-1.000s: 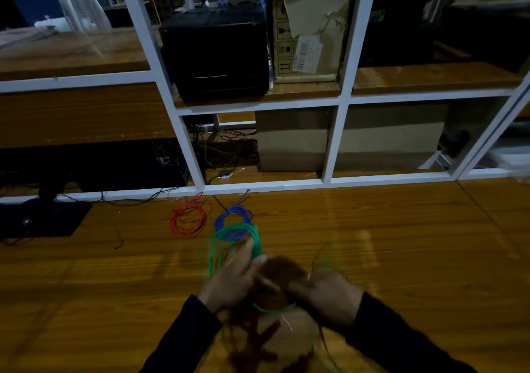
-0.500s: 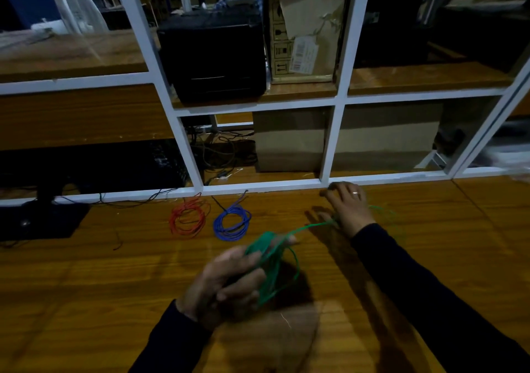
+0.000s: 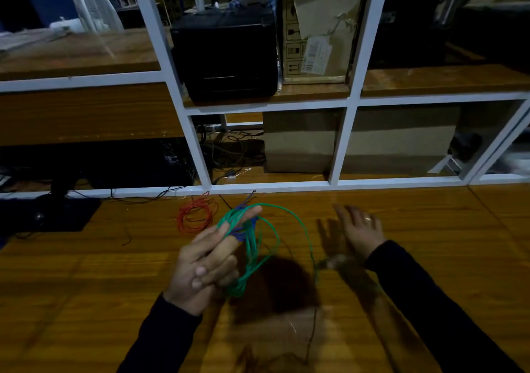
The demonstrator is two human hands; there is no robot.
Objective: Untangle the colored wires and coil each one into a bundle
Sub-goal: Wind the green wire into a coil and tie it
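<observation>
A: What is the green wire [image 3: 252, 246] doing?

B: It is hanging in several loose loops, looped over the extended fingers of the left hand [image 3: 205, 260], with the loops gathering into a tight bunch low down. One wider loop is arching out to the right and dropping toward the tabletop, where a thin strand is trailing toward the near edge.

A: And the other colours?

B: The red wire [image 3: 196, 217] is lying flat on the wood as a round coil, ends sticking up at the back. The blue wire [image 3: 243, 230] is sitting just right of it, mostly hidden behind the green loops.
</observation>
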